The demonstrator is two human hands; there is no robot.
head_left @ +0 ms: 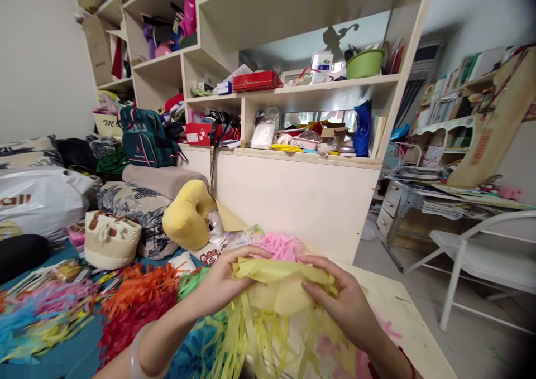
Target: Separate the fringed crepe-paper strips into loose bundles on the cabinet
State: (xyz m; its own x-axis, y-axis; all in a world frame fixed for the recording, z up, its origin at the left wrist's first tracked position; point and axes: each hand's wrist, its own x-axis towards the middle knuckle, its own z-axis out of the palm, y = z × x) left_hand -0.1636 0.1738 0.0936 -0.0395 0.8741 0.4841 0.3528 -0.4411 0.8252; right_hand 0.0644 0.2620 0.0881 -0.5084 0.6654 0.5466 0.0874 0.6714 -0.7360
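Observation:
My left hand [221, 281] and my right hand [341, 298] both pinch the folded top edge of a yellow fringed tissue paper [280, 295]. Its cut strips hang down toward me between my forearms. Thumb and fingers of each hand are closed on the paper. Behind it lies a pink fringed paper [280, 246]. Orange and red fringed paper [140, 301] and green fringe [190, 281] lie left of my left hand.
A wooden board [404, 312] lies under my right hand. A yellow neck pillow [186, 214], a woven bag [111, 239] and bedding sit at the left. Cluttered shelves [293, 156] stand behind. A white folding chair [481, 262] stands at the right.

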